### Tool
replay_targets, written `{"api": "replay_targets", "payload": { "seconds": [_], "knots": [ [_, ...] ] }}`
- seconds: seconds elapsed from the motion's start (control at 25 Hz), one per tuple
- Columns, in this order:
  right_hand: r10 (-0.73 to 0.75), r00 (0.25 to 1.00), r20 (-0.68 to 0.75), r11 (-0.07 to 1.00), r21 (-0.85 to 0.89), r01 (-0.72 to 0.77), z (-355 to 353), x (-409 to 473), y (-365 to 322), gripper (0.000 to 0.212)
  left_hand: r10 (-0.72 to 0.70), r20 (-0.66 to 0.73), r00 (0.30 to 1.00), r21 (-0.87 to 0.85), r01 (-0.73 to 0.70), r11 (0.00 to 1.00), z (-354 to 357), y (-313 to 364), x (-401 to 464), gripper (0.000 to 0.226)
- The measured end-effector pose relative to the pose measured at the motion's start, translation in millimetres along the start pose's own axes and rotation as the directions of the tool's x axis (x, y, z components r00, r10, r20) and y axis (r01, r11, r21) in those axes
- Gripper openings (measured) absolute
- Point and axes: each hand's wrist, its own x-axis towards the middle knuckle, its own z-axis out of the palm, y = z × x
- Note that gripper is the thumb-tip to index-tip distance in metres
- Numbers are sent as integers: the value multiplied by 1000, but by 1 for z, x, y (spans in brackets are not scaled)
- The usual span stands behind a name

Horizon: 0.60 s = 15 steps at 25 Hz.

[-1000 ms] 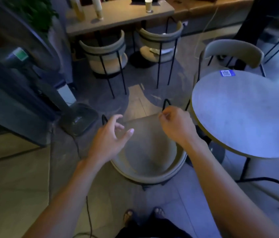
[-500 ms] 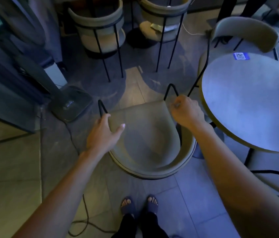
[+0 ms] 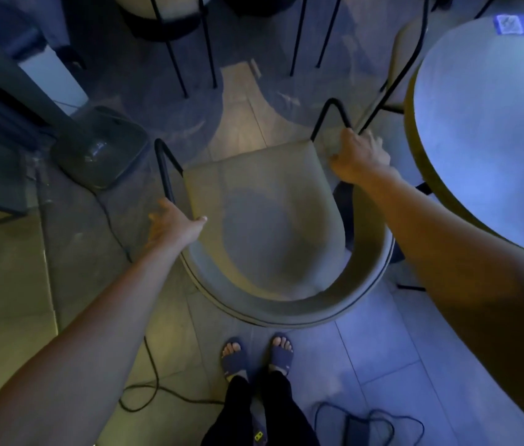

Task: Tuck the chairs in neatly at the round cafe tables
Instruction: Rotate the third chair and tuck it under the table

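A beige tub chair [image 3: 273, 226] with a curved backrest and black metal arm loops stands right below me, its seat facing away. My left hand [image 3: 173, 225] grips the chair's left arm where the black loop meets the seat edge, thumb lying on the cushion. My right hand [image 3: 355, 156] is closed on the right black arm loop at the seat's far corner. The round grey cafe table [image 3: 495, 140] sits to the right of the chair, its edge just beyond my right forearm. A second beige chair [image 3: 397, 56] stands at the table's far side.
A fan base [image 3: 101, 148] with a cable [image 3: 154, 375] trailing over the floor lies left of the chair. Black legs of two more chairs [image 3: 189, 49] stand ahead. A blue QR sticker [image 3: 510, 25] marks the table. My sandalled feet [image 3: 257, 354] are behind the chair; another cable [image 3: 370, 423] lies at lower right.
My left hand went from hovering open over the chair to gripping its left arm. The right hand stayed on the right loop. The view tilted down and closer to the chair.
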Motion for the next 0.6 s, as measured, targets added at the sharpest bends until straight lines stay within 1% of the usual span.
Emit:
{"api": "replay_targets", "payload": {
  "seconds": [0.08,0.16,0.24,0.28,0.36,0.44,0.6],
  "knots": [
    [60,997,53,997,-55,-57,15,17,10,57,-33,54,998,-34,35,999,19,-3,10,98],
    [139,981,135,990,-56,-132,33,32,25,72,-53,6,999,-55,53,997,30,-4,16,89],
    [171,968,185,984,-83,-158,51,37,44,85,-69,-43,997,-66,66,996,34,-3,18,83],
    [162,971,177,982,-127,-141,58,37,52,86,-73,-59,996,-65,69,995,35,-2,19,82],
    [113,986,125,976,-198,-87,66,36,65,81,-73,-88,993,-60,67,996,36,-3,20,80],
    [82,993,87,978,-199,-63,71,38,69,80,-68,-100,993,-42,64,997,37,-4,22,81],
    [92,991,94,984,-162,-76,74,46,72,89,-43,-108,993,-31,39,999,41,-5,25,81]
  ]
}}
